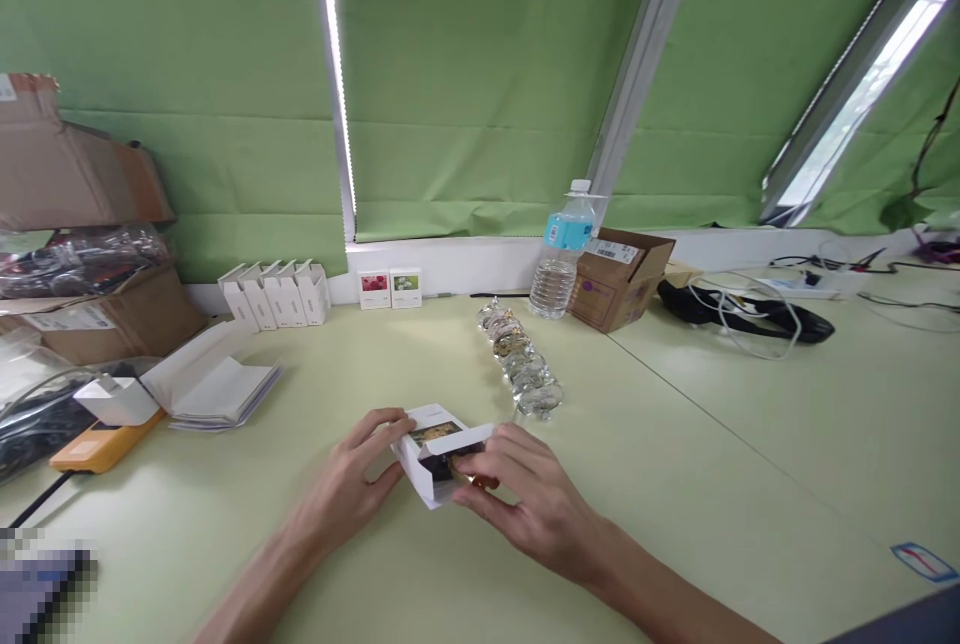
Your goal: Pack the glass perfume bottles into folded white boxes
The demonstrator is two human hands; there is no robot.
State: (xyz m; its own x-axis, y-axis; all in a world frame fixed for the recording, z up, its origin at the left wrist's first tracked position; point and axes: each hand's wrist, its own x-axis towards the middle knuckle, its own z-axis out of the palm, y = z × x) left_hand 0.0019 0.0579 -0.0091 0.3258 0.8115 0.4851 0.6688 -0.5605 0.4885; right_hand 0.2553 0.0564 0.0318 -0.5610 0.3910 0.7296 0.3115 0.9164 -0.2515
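L hand (349,489) fingers clamped small carton (429,486) side, R hand (529,504) fingers pinched its open end; looked light, crushable, hold by edges

Near centre, the left hand (349,484) and right hand (529,504) grip a small white box (435,484). To its right and nearer, the tabletop (697,484) is bare, so a hand passes freely. Just beyond the box, a row of clear wrapped pieces (519,359) runs toward the far edge, ending near a water bottle (562,254) and a brown carton (624,279). Black cables (750,316) sprawl far right. On the left stand a stack of flat white cartons (214,386) and an orange block (90,449), with an open strip between them and the box.
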